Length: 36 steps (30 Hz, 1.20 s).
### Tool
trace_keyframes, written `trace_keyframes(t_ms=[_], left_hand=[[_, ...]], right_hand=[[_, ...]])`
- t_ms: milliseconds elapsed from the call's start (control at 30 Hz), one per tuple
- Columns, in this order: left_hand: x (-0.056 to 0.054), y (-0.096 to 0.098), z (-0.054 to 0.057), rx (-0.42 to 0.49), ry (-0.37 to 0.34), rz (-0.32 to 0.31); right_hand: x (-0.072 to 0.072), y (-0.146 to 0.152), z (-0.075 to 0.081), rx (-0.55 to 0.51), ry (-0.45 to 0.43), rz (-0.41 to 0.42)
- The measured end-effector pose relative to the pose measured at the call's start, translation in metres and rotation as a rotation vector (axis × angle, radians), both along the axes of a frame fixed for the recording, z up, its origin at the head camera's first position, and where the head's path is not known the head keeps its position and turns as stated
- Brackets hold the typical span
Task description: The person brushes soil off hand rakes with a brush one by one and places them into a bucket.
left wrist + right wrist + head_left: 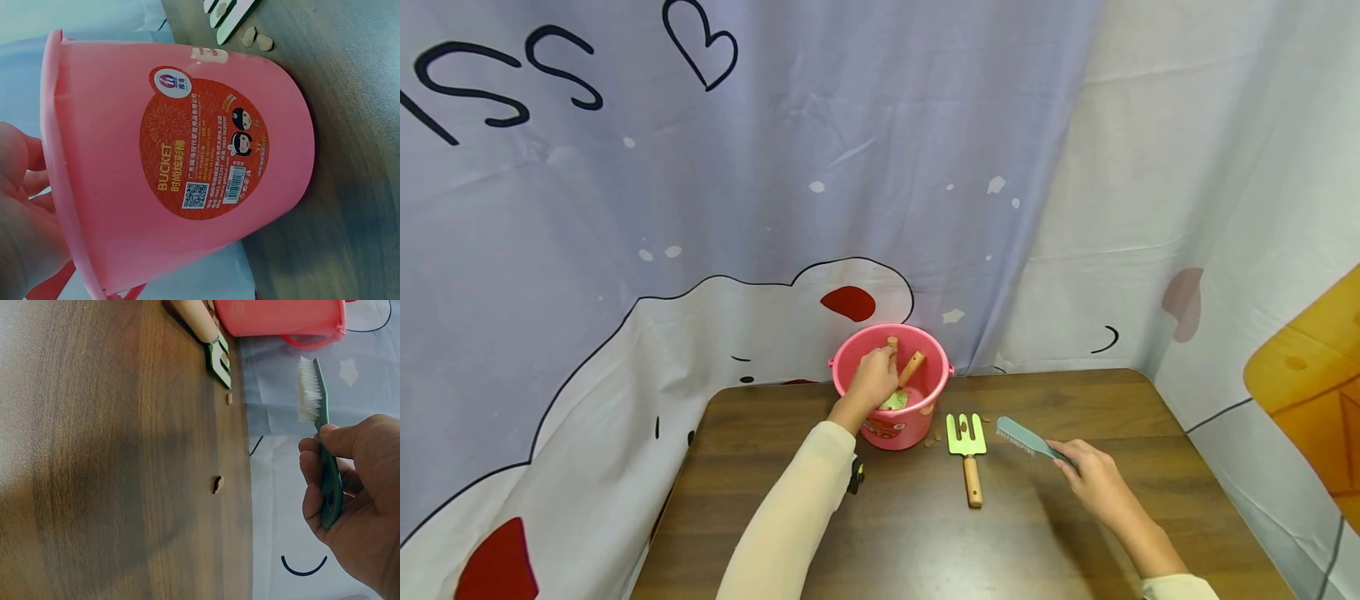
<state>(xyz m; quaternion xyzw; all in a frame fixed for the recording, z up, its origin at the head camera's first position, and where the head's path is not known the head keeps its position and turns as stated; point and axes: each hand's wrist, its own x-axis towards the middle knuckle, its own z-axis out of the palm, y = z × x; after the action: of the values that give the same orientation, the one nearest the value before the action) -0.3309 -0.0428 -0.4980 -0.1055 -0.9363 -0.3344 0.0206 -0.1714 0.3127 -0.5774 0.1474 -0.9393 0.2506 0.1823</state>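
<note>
My left hand (874, 379) reaches over the rim into a pink bucket (895, 432), its fingers at the wooden handle (892, 342) of a tool inside, which it appears to grip. A second wooden handle (913, 367) leans in there beside a light green blade (896, 401). From the left wrist, the bucket's wall hides my fingertips. My right hand (1093, 479) holds a teal brush (325, 419) by its handle, above the table, white bristles facing the tabletop. Between the hands lies a green hand fork (966, 446) with a wooden handle, tines toward the back.
Small brown chips (265, 42) lie on the wooden table (910, 533) between bucket and fork. Another chip (217, 484) lies near the back edge, to the fork's right. A printed curtain (760, 208) hangs close behind the table.
</note>
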Motion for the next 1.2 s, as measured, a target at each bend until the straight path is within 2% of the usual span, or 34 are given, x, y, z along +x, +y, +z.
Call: trace_keyframes(t_ms=[133, 600, 900, 1000, 1200], left_hand=[[0.007, -0.004, 0.001, 0.025, 0.008, -0.022], [0.037, -0.021, 0.001, 0.088, 0.139, -0.079], [0.063, -0.03, 0.004, 0.206, 0.185, -0.101], [0.076, -0.031, 0.004, 0.243, 0.232, -0.098], [0.103, -0.035, -0.01, 0.279, 0.439, -0.098]], right_hand=[[0.0, 0.001, 0.0, -0.002, 0.005, -0.009], [-0.001, 0.008, 0.006, 0.01, 0.036, -0.03], [-0.001, 0.013, 0.008, 0.008, 0.038, -0.046], [-0.002, 0.014, 0.008, 0.007, 0.045, -0.05], [-0.002, 0.016, 0.005, 0.006, 0.036, -0.054]])
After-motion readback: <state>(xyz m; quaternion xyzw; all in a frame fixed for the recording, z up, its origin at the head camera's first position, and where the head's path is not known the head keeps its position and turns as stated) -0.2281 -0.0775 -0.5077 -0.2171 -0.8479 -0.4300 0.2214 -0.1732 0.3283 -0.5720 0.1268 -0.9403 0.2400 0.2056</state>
